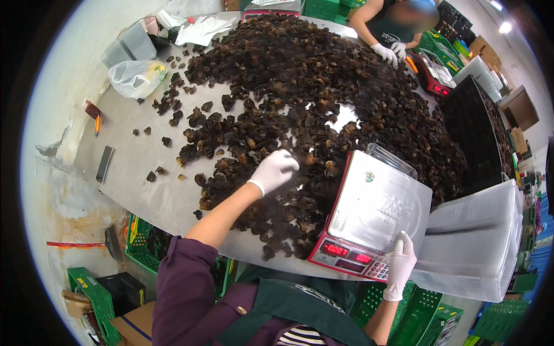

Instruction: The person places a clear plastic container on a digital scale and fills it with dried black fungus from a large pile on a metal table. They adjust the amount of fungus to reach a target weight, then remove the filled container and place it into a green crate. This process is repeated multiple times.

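Note:
A heap of dark brown wood ear mushrooms [277, 56] spreads over a metal table [138, 173]. My left hand [275, 171], in a white glove, is over the near part of the heap with its fingers curled; whether anything is in them cannot be told. In a matching glove, my right hand [401, 264] is at the near right corner of a red digital scale [381, 203], beside the keypad, fingers extended and holding nothing visible. The scale's metal pan bears only a small scrap, and its red display is lit. A clear plastic container [391, 161] lies against the pan's far edge.
Stacked clear plastic trays [471, 242] stand right of the scale. A co-worker's gloved hands [389, 52] are at the heap's far edge, near a second scale [433, 75]. A plastic bag [136, 78], a box cutter [97, 124] and loose mushroom pieces lie left. Green crates [145, 253] stand below.

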Tool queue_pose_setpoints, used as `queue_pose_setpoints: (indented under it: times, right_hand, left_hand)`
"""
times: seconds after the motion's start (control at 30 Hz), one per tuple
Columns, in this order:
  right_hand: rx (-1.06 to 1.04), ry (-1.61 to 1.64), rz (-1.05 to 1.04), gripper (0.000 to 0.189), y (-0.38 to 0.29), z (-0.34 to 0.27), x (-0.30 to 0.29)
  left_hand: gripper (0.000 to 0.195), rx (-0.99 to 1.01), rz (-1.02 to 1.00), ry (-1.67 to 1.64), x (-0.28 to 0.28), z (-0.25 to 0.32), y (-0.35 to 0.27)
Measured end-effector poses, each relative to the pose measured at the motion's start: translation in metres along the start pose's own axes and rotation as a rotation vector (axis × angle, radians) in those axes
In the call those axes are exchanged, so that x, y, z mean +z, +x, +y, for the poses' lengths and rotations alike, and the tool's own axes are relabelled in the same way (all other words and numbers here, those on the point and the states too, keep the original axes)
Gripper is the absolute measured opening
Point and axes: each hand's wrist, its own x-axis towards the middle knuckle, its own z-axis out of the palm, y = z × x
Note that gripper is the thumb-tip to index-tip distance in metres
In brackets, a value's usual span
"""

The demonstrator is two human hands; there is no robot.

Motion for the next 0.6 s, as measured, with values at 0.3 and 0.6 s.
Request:
queue_pose_setpoints:
  times: [0.3,0.6]
  right_hand:
    - [0.033,-0.048,-0.038,0.03,0.002,-0.014,0.009]
    - [-0.041,-0.046,0.0,0.031,0.007,-0.007,0.011]
  left_hand:
    - [0.022,0.376,-0.334,-0.063,0.027,0.184,0.045]
    - [0.025,0.461,-0.188,-0.182,0.042,0.166,0.06]
